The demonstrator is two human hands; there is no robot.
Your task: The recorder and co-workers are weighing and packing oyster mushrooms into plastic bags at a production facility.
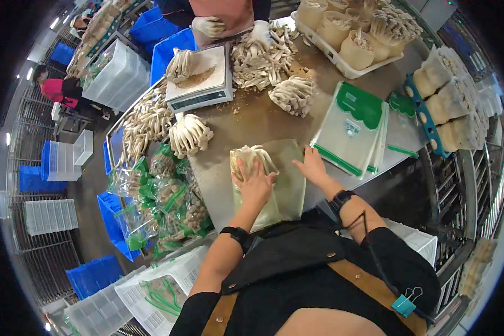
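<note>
My left hand [254,180] lies with spread fingers on a bunch of pale mushrooms [265,159] on the metal table [218,130]. Beneath them is a yellowish translucent plastic sheet or bag [292,180]; whether the bunch is inside it or on top is unclear. My right hand [313,166] is just right of the sheet, thumb apart from the fingers. Its fingertips come close to the lower left corner of a stack of clear plastic bags with green print [346,134]; contact cannot be made out.
A digital scale [199,82] bears some mushrooms. Loose mushrooms [260,63] are heaped beside it. Packed mushroom bags [168,193] pile up at left. A white tray [353,73] of cultivation bottles stands at back right. Across the table is a co-worker's gloved hand [208,27].
</note>
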